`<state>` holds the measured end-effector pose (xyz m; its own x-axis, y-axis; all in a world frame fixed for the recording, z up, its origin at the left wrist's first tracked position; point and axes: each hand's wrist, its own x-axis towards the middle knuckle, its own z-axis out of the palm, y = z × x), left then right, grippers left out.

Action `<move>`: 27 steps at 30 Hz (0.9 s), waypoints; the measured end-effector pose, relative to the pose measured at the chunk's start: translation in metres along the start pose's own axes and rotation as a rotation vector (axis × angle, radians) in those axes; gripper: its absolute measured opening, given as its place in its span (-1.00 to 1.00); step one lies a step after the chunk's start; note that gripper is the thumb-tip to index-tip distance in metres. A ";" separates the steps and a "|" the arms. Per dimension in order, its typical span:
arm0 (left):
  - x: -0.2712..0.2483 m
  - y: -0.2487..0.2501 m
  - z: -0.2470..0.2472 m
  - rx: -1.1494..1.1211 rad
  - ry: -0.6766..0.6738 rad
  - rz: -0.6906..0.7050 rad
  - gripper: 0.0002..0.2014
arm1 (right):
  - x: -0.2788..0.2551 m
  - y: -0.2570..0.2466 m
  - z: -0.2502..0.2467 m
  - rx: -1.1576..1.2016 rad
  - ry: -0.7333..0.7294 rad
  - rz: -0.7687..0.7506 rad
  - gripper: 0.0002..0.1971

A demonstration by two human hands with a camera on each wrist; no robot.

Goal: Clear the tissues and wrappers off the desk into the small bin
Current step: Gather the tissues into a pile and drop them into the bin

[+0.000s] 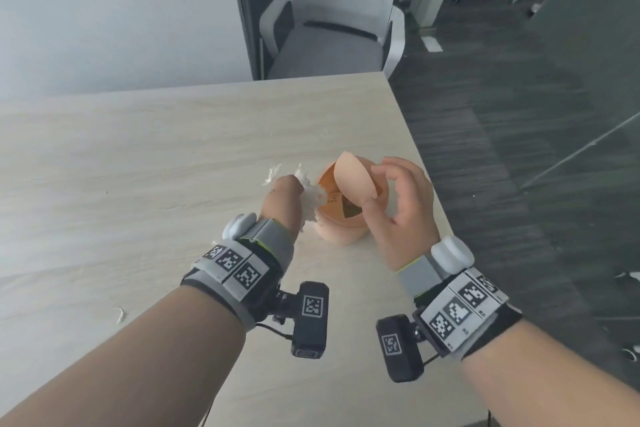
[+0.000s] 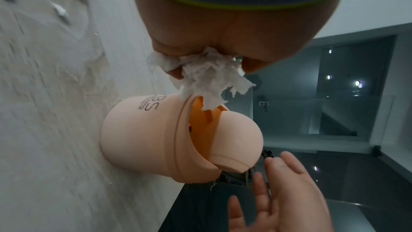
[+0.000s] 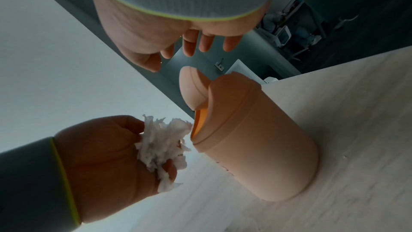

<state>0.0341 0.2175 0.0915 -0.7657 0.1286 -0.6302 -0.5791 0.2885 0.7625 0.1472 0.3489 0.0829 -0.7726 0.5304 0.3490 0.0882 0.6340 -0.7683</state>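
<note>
Left hand (image 1: pixel 282 196): fingers clenched on crumpled tissue (image 2: pixel 207 77), at small bin (image 3: pixel 252 138) mouth. Right hand (image 1: pixel 398 204): fingers relaxed, apart, just beside tilted lid (image 1: pixel 353 180); contact unclear.

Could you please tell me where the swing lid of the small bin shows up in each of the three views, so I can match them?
Head: the swing lid sits just right of centre, tipped up on edge beside the right hand.
Left wrist: lid right of centre, a dome at the bin's mouth.
Right wrist: lid centre, under the fingertips.
Shared landmark: the tissue wad in the left hand, at the bin opening.
</note>
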 end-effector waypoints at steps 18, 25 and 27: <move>0.020 -0.031 0.018 1.104 -0.128 0.967 -0.67 | 0.005 0.033 0.009 0.028 -0.087 -0.004 -0.52; 0.018 -0.025 0.015 1.311 -0.239 0.931 -0.56 | 0.006 0.045 0.011 -0.056 -0.149 0.018 -0.47; 0.021 -0.023 0.010 1.207 -0.294 0.946 -0.59 | 0.006 0.047 0.011 -0.060 -0.147 0.026 -0.45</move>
<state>0.0347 0.2232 0.0592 -0.5454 0.8291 -0.1227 0.7330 0.5428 0.4100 0.1398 0.3759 0.0431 -0.8529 0.4617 0.2436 0.1433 0.6558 -0.7412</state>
